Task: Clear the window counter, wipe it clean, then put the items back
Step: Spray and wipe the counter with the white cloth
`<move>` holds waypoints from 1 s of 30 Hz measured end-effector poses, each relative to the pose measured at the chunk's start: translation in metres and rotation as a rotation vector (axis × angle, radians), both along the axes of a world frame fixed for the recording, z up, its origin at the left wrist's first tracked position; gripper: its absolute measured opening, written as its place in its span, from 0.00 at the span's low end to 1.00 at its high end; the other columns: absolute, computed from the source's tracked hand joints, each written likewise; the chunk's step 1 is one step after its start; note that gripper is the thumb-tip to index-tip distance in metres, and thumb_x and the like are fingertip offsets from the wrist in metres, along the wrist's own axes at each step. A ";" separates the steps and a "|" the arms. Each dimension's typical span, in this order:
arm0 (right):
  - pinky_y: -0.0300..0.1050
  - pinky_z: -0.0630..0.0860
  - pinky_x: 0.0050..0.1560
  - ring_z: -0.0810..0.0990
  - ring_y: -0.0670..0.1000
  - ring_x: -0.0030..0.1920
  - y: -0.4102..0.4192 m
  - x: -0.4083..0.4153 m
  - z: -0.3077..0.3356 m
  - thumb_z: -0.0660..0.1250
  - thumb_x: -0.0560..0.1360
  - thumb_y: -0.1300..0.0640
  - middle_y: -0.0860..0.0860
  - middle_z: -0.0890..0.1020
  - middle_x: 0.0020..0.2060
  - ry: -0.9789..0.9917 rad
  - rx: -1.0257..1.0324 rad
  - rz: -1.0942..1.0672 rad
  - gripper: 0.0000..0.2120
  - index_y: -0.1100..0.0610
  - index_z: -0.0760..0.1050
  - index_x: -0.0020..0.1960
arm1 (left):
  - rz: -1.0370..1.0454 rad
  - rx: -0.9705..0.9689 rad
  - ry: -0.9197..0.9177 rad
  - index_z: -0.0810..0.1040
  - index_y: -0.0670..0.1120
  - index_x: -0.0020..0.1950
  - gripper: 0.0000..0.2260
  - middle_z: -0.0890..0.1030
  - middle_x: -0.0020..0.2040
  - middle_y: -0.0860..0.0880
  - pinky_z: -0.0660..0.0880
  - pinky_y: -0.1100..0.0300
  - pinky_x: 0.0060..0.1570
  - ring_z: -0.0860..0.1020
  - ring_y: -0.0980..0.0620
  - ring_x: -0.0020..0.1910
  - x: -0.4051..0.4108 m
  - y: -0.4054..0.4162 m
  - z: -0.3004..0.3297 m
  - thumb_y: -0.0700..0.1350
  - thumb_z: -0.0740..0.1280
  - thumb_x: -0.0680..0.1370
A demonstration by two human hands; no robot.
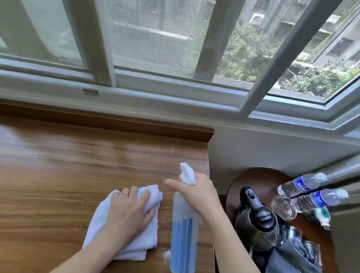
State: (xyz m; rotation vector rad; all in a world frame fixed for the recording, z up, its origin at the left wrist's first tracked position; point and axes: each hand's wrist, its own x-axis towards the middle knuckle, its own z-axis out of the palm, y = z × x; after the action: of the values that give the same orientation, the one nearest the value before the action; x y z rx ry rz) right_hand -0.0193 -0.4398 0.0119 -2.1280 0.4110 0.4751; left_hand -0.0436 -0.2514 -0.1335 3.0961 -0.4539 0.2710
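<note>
The wooden window counter (50, 168) stretches below the window. My left hand (131, 211) lies flat on a white cloth (121, 238) near the counter's front right. My right hand (195, 193) grips the neck of a clear spray bottle (183, 242) with blue liquid and a white nozzle pointing away, its index finger stretched out to the left. The bottle hangs over the counter's right end. A small white fleck lies on the wood beside the bottle's base.
To the right, lower down, a round dark side table (256, 179) carries a black kettle (256, 223), two water bottles (302, 183), a glass (282, 207), a plug-in device (321, 216) and a grey bag (292, 266). The window frame (157, 90) runs behind the counter.
</note>
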 end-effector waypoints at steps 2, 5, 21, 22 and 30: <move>0.45 0.69 0.38 0.72 0.47 0.34 0.002 0.003 -0.001 0.73 0.66 0.34 0.46 0.75 0.32 0.004 -0.010 0.003 0.23 0.54 0.74 0.38 | -0.002 -0.010 0.012 0.75 0.47 0.41 0.15 0.72 0.36 0.44 0.64 0.51 0.35 0.71 0.44 0.32 -0.018 0.000 0.000 0.59 0.68 0.68; 0.45 0.69 0.38 0.72 0.47 0.35 0.003 0.005 0.000 0.72 0.67 0.35 0.46 0.76 0.33 0.014 -0.027 0.007 0.22 0.54 0.74 0.39 | 0.001 -0.041 0.014 0.73 0.48 0.41 0.16 0.71 0.36 0.45 0.64 0.51 0.35 0.71 0.44 0.32 -0.026 0.000 0.001 0.59 0.68 0.68; 0.42 0.65 0.35 0.68 0.46 0.33 -0.014 -0.004 0.008 0.72 0.70 0.40 0.47 0.72 0.32 0.020 -0.030 -0.006 0.17 0.52 0.71 0.38 | 0.123 0.013 0.072 0.79 0.47 0.48 0.22 0.75 0.40 0.44 0.66 0.51 0.36 0.76 0.42 0.36 0.102 -0.013 0.009 0.63 0.58 0.71; 0.42 0.65 0.34 0.68 0.46 0.33 -0.016 -0.005 0.009 0.72 0.70 0.40 0.47 0.72 0.32 0.021 -0.029 -0.010 0.17 0.52 0.71 0.38 | 0.126 0.020 0.084 0.79 0.46 0.48 0.21 0.75 0.40 0.44 0.66 0.51 0.36 0.76 0.42 0.36 0.105 -0.014 0.009 0.62 0.60 0.72; 0.43 0.63 0.34 0.66 0.47 0.33 -0.021 -0.006 0.005 0.73 0.69 0.39 0.48 0.69 0.32 0.069 -0.082 0.006 0.22 0.53 0.67 0.38 | 0.048 0.026 0.044 0.78 0.46 0.45 0.20 0.74 0.38 0.43 0.66 0.51 0.35 0.74 0.43 0.35 0.064 -0.014 0.005 0.61 0.57 0.72</move>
State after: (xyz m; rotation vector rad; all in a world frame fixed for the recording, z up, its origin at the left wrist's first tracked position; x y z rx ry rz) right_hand -0.0254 -0.4613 0.0167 -2.1969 0.4698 0.5445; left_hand 0.0200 -0.2652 -0.1282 3.1347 -0.3865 0.1976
